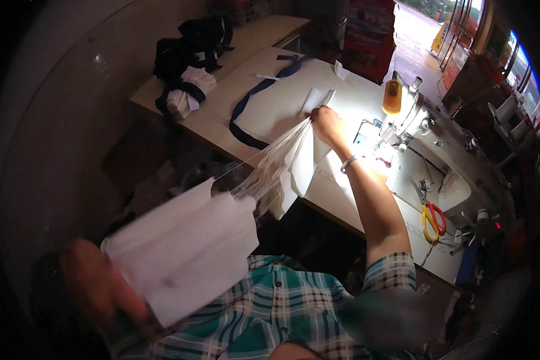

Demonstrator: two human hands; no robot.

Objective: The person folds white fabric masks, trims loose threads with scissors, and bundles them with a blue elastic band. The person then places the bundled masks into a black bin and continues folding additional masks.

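Over the near edge of the sewing table (348,204), my right hand (328,125) pinches the gathered corner of a bunch of white cloth pieces (294,168). They hang down from my fingers in folds. My left hand (96,279), smeared by motion at the lower left, grips the far end of a stack of white cloth pieces (186,246). This stack stretches in front of my checked shirt. Thin threads (246,189) run taut between the two bunches. Behind my right hand lies another white folded piece (318,99) on the table.
A lit sewing machine (414,123) stands at the right, with scissors (432,222) with red and yellow handles in front of it. A dark blue strip (241,114) curves across the table. Dark cloth (195,45) and tied white bundles (189,90) sit at the back left.
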